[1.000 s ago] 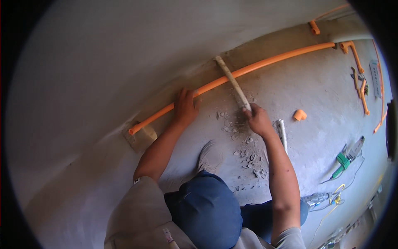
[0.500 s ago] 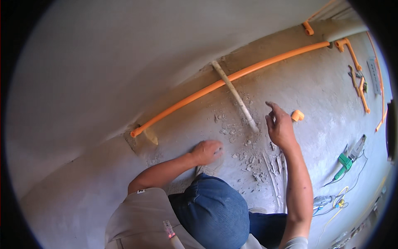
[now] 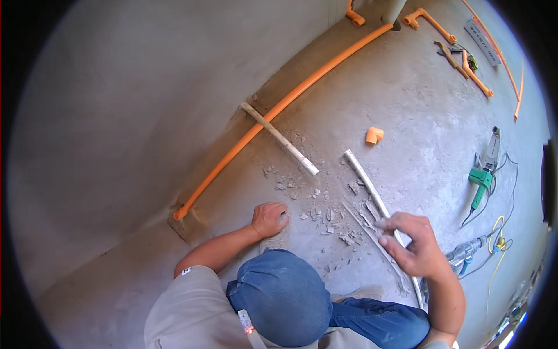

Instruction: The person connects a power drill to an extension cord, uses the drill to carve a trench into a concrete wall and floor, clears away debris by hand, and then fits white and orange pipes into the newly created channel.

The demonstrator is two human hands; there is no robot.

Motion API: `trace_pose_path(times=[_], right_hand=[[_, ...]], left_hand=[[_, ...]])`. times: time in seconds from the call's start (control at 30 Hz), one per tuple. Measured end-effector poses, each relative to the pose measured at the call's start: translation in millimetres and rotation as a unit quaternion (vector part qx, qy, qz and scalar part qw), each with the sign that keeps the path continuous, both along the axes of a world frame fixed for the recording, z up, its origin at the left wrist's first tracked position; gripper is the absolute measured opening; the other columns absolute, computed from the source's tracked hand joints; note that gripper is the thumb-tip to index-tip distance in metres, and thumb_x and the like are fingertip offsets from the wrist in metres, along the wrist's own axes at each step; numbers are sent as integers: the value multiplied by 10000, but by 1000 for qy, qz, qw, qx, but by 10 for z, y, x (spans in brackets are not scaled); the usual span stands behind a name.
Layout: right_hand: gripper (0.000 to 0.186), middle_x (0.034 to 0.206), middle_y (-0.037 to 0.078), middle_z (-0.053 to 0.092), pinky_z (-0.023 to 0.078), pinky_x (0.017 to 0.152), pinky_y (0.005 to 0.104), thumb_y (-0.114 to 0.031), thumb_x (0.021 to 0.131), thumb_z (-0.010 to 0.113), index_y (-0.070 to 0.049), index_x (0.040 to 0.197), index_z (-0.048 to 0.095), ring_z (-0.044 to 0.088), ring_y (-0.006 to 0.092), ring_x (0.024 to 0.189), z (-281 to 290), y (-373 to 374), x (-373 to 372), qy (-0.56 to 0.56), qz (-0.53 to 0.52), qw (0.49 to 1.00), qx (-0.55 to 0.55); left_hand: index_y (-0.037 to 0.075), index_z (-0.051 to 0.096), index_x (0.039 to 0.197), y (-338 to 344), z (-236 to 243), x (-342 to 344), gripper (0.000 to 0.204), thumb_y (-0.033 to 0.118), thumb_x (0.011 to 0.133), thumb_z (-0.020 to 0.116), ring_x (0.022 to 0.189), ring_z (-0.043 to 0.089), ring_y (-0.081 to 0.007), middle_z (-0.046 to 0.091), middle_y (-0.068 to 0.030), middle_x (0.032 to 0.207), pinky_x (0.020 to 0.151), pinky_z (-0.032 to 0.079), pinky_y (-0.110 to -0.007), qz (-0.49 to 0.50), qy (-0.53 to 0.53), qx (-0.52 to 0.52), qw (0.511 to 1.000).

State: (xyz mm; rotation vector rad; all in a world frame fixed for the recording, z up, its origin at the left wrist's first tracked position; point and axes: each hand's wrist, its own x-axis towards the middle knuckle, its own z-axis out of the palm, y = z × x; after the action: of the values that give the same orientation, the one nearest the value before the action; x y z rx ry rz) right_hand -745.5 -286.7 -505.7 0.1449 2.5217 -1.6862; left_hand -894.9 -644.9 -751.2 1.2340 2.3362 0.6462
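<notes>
My left hand (image 3: pixel 269 220) rests by my shoe, its fingers curled closed; a small grey spot shows at the curl, and what it holds, if anything, I cannot make out. My right hand (image 3: pixel 417 244) hovers over a long white pipe (image 3: pixel 367 181) on the floor, thumb and fingers apart, holding nothing. Beyond the hands, a short, dirty white pipe (image 3: pixel 285 142) crosses a long orange pipe (image 3: pixel 302 87) that runs along the wall's foot. An orange elbow fitting (image 3: pixel 374 136) lies apart on the floor.
Broken rubble (image 3: pixel 331 221) is scattered between my hands. At the right lie a green-handled power tool (image 3: pixel 481 179) with its cord and a grey power tool (image 3: pixel 468 250) with a yellow cable. Farther off are orange pipe pieces (image 3: pixel 478 78) and a long box (image 3: pixel 482 42).
My right hand has come back from beside the orange elbow fitting to above the long white pipe. The view has turned; my left hand stays low and curled by my shoe.
</notes>
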Motion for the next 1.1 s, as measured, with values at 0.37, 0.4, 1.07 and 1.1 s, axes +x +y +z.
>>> trace_pose_path(times=[0.37,0.4,1.07,1.1], right_hand=[[303,1104,231,712,537,857,449,-115,963,636,47,1217,662,685,349,1000,758,-457,139,159,102,892,-410],[271,1126,202,707,519,854,450,-83,968,587,44,1189,679,666,352,975,709,-592,162,205,86,882,-416],[255,1059,110,723,544,887,330,-137,974,636,7,1181,673,690,210,965,713,-517,-264,4,-34,957,-287],[249,997,108,727,542,837,316,-139,962,661,-2,1169,682,680,181,889,505,-521,-249,-21,-81,965,-250]], left_hand=[[97,641,827,84,-61,125,177,246,789,728,769,666,-348,671,-124,802,659,518,-484,42,47,-43,997],[94,643,824,68,-29,114,171,236,791,732,740,660,-352,665,-128,783,638,512,-479,42,53,-33,997],[94,643,850,-99,-16,40,187,260,807,717,768,654,-360,667,-132,804,661,514,-482,24,34,-36,998],[93,642,851,-75,-64,63,185,256,803,716,776,657,-359,670,-134,813,666,516,-485,35,54,-46,997]])
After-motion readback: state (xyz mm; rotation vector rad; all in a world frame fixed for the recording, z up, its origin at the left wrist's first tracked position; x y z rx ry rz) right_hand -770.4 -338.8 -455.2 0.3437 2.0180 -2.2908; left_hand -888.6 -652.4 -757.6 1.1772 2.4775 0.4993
